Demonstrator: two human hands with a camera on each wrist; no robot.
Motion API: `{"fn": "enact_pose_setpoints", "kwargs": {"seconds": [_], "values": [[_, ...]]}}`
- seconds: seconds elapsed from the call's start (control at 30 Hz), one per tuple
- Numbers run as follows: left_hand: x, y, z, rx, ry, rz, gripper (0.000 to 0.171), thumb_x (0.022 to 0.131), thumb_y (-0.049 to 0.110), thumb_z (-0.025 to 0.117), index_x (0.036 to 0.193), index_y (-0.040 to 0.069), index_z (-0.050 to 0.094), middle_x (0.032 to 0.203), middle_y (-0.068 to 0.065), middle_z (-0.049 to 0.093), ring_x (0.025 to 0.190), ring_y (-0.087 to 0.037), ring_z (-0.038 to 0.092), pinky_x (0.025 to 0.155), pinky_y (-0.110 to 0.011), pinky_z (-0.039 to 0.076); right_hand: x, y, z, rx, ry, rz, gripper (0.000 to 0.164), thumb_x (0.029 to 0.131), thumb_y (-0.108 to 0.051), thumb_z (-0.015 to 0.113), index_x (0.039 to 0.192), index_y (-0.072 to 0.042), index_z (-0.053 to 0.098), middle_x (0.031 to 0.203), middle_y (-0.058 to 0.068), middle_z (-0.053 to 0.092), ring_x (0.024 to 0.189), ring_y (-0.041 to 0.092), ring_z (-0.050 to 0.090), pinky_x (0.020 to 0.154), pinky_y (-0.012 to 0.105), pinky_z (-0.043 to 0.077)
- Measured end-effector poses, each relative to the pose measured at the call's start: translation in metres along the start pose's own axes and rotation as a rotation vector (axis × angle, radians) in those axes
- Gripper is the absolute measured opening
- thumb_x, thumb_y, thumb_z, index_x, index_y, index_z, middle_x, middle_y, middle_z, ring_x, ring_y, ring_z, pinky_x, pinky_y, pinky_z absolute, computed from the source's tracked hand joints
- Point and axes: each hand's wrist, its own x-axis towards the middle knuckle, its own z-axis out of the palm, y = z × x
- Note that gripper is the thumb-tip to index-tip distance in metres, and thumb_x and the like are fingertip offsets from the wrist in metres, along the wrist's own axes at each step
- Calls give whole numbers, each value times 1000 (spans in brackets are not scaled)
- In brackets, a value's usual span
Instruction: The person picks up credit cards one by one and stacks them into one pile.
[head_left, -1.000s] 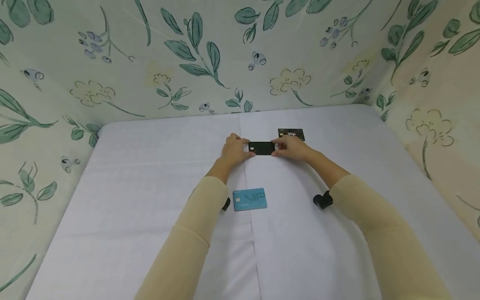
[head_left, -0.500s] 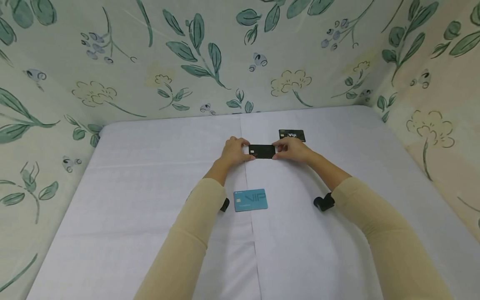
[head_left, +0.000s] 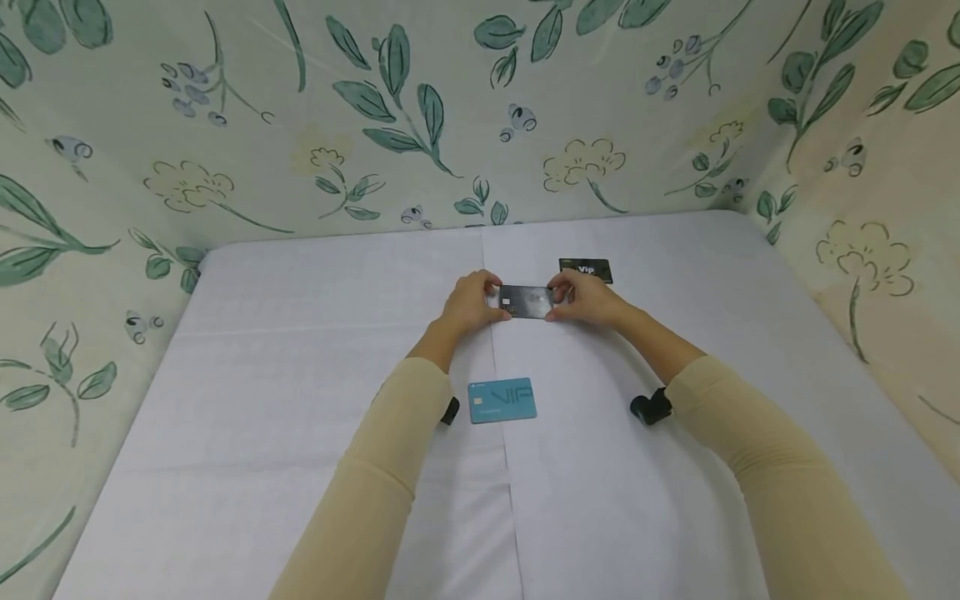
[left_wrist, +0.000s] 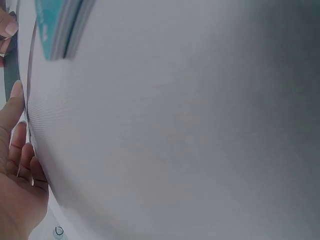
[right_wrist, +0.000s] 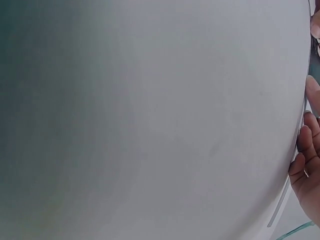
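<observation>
In the head view, my left hand point(head_left: 468, 303) pinches the left short edge of a dark bank card point(head_left: 527, 302) between thumb and fingers. My right hand point(head_left: 587, 300) pinches the opposite edge the same way. The card's face, with a small chip on its left, catches a grey sheen. Just behind my right hand lies a black card point(head_left: 592, 268) printed "Vip", partly covered by the fingers. Nearer to me, a light blue card point(head_left: 502, 401) marked "VIP" lies between the forearms; in the left wrist view its side point(left_wrist: 52, 32) shows thick, layered grey edges.
A white cloth point(head_left: 300, 333) covers the table, with a crease down its middle. Leaf-patterned fabric point(head_left: 450, 108) hangs behind it and along both sides. Black wrist devices point(head_left: 651, 406) stick out below both sleeves.
The card between my hands has tipped, its face turning from plain black to a greyish sheen. Both hands came slightly toward me earlier in the second. The other cards stay put.
</observation>
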Motion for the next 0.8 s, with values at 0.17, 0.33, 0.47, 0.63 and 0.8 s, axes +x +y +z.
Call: {"fn": "enact_pose_setpoints", "kwargs": {"seconds": [0.17,0.33,0.47,0.63,0.8], "values": [[-1,-2,1,-78,-2,6,59,76,22,80,125,12,50,105,-4,61,96,-20,54,91,-35,42,-2,-6,0,25,-1,4,58,75,-15,80,124,-1,52,98,12,60,81,23,51,72,32,41],[0,-5,5,-72,-3,24,61,77,22,80,130,14,51,99,-3,61,90,-19,54,87,-33,42,-3,-7,2,44,-5,2,59,76,-14,79,127,-1,51,101,14,59,82,23,50,72,31,41],[-2,-6,6,-63,-14,16,64,77,23,79,134,15,51,100,-3,61,89,-19,53,87,-33,42,-4,-7,4,56,-7,7,65,74,-14,81,129,0,50,104,15,59,83,23,49,72,31,40],[-5,-5,3,-94,-33,-1,68,77,21,79,137,14,49,103,-4,60,94,-20,53,90,-34,43,-4,-8,5,35,-4,12,70,72,-17,83,131,-1,49,105,14,58,82,23,47,71,32,39],[-7,-6,2,-108,-48,18,68,76,21,80,136,10,50,101,-4,59,91,-19,51,85,-32,42,-5,-6,5,17,-5,8,69,71,-22,84,130,-3,52,104,11,58,82,23,47,70,32,40]]}}
